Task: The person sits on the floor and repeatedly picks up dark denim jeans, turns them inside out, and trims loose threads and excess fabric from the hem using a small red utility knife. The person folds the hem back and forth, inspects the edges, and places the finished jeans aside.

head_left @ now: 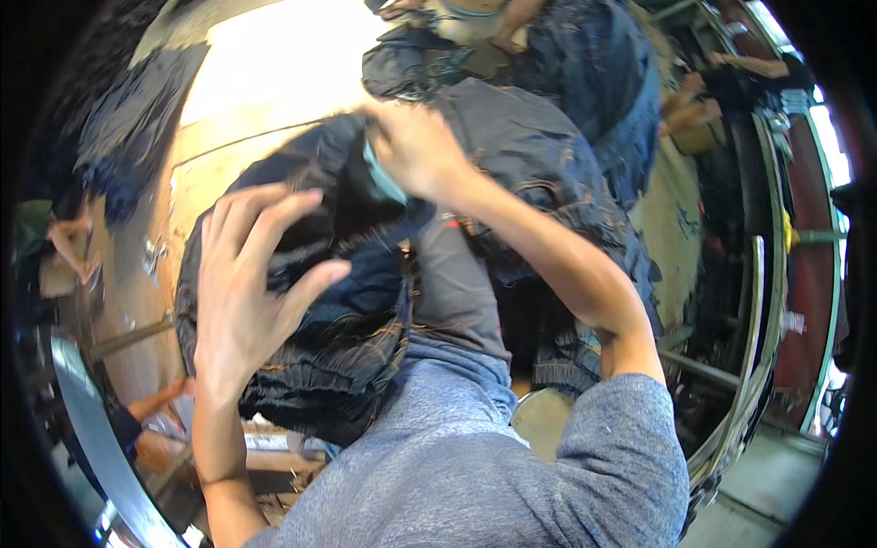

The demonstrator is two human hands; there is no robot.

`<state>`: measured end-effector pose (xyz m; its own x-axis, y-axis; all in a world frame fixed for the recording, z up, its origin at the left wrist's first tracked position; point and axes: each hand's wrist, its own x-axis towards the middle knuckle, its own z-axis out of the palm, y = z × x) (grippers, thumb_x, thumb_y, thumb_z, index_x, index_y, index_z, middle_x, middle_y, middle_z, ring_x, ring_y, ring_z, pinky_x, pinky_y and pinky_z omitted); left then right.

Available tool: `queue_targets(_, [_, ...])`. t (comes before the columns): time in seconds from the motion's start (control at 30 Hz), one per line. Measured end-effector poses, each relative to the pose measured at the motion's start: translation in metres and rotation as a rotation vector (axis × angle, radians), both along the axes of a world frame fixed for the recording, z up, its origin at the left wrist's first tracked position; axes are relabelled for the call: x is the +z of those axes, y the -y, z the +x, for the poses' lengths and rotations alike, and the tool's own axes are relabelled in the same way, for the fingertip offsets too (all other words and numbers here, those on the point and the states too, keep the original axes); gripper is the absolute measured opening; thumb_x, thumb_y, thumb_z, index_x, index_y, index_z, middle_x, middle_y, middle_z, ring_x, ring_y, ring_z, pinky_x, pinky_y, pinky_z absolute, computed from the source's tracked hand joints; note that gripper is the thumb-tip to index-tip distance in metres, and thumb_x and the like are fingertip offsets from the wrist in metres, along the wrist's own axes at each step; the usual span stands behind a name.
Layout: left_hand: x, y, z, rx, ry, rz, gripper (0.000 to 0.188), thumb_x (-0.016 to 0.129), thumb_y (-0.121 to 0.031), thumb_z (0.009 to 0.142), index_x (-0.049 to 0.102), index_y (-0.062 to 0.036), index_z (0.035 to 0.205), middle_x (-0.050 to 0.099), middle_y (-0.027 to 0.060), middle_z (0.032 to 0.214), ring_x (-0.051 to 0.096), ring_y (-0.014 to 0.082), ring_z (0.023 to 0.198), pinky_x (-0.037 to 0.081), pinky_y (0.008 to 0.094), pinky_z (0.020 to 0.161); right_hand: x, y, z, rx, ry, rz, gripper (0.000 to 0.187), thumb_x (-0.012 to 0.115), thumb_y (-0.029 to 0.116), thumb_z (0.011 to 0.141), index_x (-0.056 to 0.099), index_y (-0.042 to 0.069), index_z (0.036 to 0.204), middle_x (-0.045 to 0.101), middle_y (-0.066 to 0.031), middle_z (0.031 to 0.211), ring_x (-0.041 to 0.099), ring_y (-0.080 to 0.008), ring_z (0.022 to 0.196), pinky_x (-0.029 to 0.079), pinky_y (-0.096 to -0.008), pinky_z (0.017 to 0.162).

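A dark denim garment (333, 315) lies bunched across my lap, with orange stitching and frayed edges. Over its left side, my left hand (245, 265) is open, fingers spread and holding nothing. My right hand (418, 151) is closed at the garment's upper part, its fingers curled and smeared by motion. A pale teal strip (384, 173) shows beside its palm; whether it is cloth or a tool I cannot tell. Beyond my right forearm, another dark denim piece (521, 137) is heaped over my right leg.
More dark denim (585, 64) is piled at the far right, near another person's hand (512, 36). Cloth (132, 128) lies at the far left. A person (731, 96) sits at the upper right. A curved metal strip (100, 438) stands at the lower left, and wooden rails (703, 370) run along the right.
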<state>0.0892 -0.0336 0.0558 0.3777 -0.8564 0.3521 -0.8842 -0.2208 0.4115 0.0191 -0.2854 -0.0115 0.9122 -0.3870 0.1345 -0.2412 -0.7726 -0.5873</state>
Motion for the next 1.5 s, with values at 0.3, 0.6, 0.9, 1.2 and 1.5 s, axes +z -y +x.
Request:
queue_targets(0.3, [0.024, -0.002, -0.011, -0.092, -0.146, 0.057, 0.054, 0.096, -0.03, 0.078, 0.076, -0.0023, 0.12, 0.071, 0.0143, 0.122, 0.068, 0.0353, 0.115, 0.055, 0.0456, 0.1, 0.195, 0.231, -0.175, -0.788, 0.462, -1.224, 0.022, 0.062, 0.015, 0.101, 0.073, -0.001, 0.112, 0.076, -0.0256, 0.105, 0.072, -0.0462, 0.101, 0.055, -0.0561, 0.091])
queue_targets(0.6, [0.02, 0.005, -0.002, -0.125, -0.247, 0.178, 0.05, 0.093, -0.022, 0.083, 0.076, -0.0028, 0.126, 0.072, 0.015, 0.129, 0.07, 0.0347, 0.122, 0.054, 0.0442, 0.105, 0.302, 0.166, -0.589, -0.695, 0.259, -1.767, 0.039, 0.072, 0.004, 0.089, 0.064, -0.01, 0.125, 0.07, -0.0183, 0.115, 0.07, -0.0318, 0.103, 0.057, -0.0412, 0.097])
queue_targets(0.9, [0.025, -0.001, 0.002, -0.16, -0.22, 0.312, 0.054, 0.09, -0.026, 0.087, 0.072, -0.0028, 0.133, 0.071, 0.0162, 0.134, 0.068, 0.036, 0.127, 0.05, 0.044, 0.112, 0.04, 0.005, -0.565, -1.086, -0.372, -0.873, 0.056, 0.06, -0.008, 0.091, 0.072, 0.011, 0.143, 0.076, -0.0192, 0.134, 0.072, -0.0393, 0.121, 0.058, -0.0466, 0.105])
queue_targets(1.2, [-0.003, -0.093, 0.034, -0.115, -0.309, 0.713, 0.082, 0.091, -0.042, 0.084, 0.061, -0.003, 0.15, 0.065, 0.0204, 0.147, 0.06, 0.0424, 0.139, 0.048, 0.0477, 0.118, -0.019, -0.001, -0.539, -0.709, -1.604, -0.061, 0.048, 0.086, 0.024, 0.09, 0.07, 0.01, 0.133, 0.076, -0.0182, 0.132, 0.073, -0.0386, 0.124, 0.061, -0.0515, 0.103])
queue_targets(1.5, [-0.039, -0.157, 0.044, 0.038, -0.354, 0.827, 0.061, 0.085, -0.052, 0.093, 0.078, -0.0073, 0.134, 0.074, 0.0125, 0.128, 0.066, 0.032, 0.114, 0.049, 0.0449, 0.106, 0.033, -0.037, -0.208, -0.237, 0.075, -0.063, 0.025, 0.078, 0.007, 0.099, 0.08, 0.006, 0.124, 0.081, -0.0151, 0.115, 0.079, -0.0285, 0.102, 0.061, -0.0386, 0.09])
